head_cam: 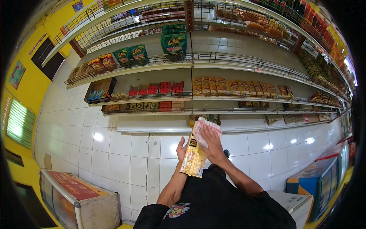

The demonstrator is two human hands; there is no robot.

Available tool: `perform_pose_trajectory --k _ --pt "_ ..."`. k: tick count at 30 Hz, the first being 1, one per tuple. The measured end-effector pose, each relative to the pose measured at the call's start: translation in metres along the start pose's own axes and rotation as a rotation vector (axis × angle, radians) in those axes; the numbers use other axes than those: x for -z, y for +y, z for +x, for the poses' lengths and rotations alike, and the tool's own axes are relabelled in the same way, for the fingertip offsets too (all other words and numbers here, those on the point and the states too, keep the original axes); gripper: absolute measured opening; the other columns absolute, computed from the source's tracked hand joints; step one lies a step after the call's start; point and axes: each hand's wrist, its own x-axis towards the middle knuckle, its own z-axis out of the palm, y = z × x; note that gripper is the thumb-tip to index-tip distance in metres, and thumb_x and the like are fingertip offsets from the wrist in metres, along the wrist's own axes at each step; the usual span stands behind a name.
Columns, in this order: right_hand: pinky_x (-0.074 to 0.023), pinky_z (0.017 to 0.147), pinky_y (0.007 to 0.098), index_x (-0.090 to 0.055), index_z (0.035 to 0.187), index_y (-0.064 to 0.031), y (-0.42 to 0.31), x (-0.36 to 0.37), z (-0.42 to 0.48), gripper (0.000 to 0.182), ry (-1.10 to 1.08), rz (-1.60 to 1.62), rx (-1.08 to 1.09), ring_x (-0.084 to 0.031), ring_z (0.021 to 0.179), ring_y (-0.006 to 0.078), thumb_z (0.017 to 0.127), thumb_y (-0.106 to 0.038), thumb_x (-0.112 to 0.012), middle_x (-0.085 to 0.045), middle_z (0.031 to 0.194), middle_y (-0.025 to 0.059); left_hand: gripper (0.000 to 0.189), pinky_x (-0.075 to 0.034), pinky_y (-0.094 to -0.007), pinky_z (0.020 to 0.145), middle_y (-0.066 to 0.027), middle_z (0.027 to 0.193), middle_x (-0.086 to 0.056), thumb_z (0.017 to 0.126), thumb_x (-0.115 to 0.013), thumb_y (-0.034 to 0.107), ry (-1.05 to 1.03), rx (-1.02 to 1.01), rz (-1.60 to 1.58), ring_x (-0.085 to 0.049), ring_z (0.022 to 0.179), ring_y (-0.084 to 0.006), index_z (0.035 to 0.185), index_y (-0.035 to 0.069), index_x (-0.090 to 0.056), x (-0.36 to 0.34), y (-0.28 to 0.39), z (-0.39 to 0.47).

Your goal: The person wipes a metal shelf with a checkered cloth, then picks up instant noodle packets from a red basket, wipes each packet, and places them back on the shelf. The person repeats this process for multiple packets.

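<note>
A long yellow foil packet (192, 160) lies tilted across my left hand (182, 148), whose thumb shows at its left edge; the fingers are hidden beneath it. The packet bears printing and pictures. My right hand (211, 141) presses a white and pink checked cloth (208, 126) flat over the packet's far end, so that end is covered. Both hands are in front of my body, above the tiled floor and just short of the lowest shelf (154, 126).
Store shelves with wire fronts (237, 64) span the view ahead, holding green pouches (173, 44), orange sachets (238, 87) and red boxes (165, 87). Behind me stand a chest freezer (83, 194) at left, a white appliance (288, 200) and a blue freezer (313, 180) at right.
</note>
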Motion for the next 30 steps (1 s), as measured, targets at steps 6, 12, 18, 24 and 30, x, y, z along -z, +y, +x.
perform_pose_trajectory --k 6,12,18,24,30 --pt "-0.0267 0.115 0.0416 -0.044 0.142 0.0031 0.05 0.01 0.016 0.058 0.272 0.216 -0.094 -0.04 0.138 0.0325 0.097 -0.032 -0.053 -0.044 0.146 0.0232 0.063 -0.042 -0.0591 0.105 -0.0249 0.144 -0.045 0.091 -0.054 0.014 0.154 -0.131 0.254 -0.053 0.127 -0.0378 0.151 0.011 -0.033 -0.036 -0.036 0.006" --pt "-0.0493 0.091 0.034 -0.06 0.121 0.0024 0.102 -0.021 -0.033 0.057 0.385 1.107 -0.831 -0.062 0.106 0.0206 0.099 -0.05 -0.051 -0.065 0.113 0.0147 0.056 -0.054 -0.0485 0.092 -0.0226 0.125 -0.061 0.086 -0.051 0.007 0.254 0.102 0.062 -0.066 0.105 -0.0347 0.141 0.003 -0.045 0.037 -0.002 0.005" --pt "-0.0496 0.099 0.0413 -0.048 0.137 -0.006 0.051 -0.038 -0.066 0.057 0.202 1.849 -0.838 -0.061 0.114 0.0277 0.103 -0.05 -0.036 -0.061 0.127 0.0126 0.052 -0.055 -0.0349 0.086 -0.0151 0.118 -0.064 0.084 -0.052 0.002 0.38 -0.123 0.708 -0.066 0.099 -0.0253 0.136 -0.001 -0.05 -0.03 -0.044 0.046" --pt "-0.0509 0.097 0.0437 -0.047 0.138 -0.0065 0.062 -0.015 -0.07 0.057 0.225 1.987 -0.739 -0.061 0.113 0.0283 0.104 -0.05 -0.032 -0.06 0.127 0.0139 0.05 -0.052 -0.0267 0.087 -0.0092 0.117 -0.064 0.089 -0.056 -0.005 0.365 -0.26 1.205 -0.062 0.102 -0.0145 0.139 -0.001 -0.048 -0.044 -0.07 0.062" --pt "-0.0478 0.101 0.0437 -0.048 0.137 -0.005 0.047 0.011 -0.051 0.058 0.278 1.948 -0.783 -0.06 0.116 0.0291 0.104 -0.05 -0.034 -0.059 0.13 0.0147 0.053 -0.044 -0.032 0.096 -0.019 0.125 -0.052 0.094 -0.052 0.001 0.471 -0.445 1.698 -0.055 0.111 -0.027 0.145 -0.001 -0.041 -0.048 -0.078 0.069"
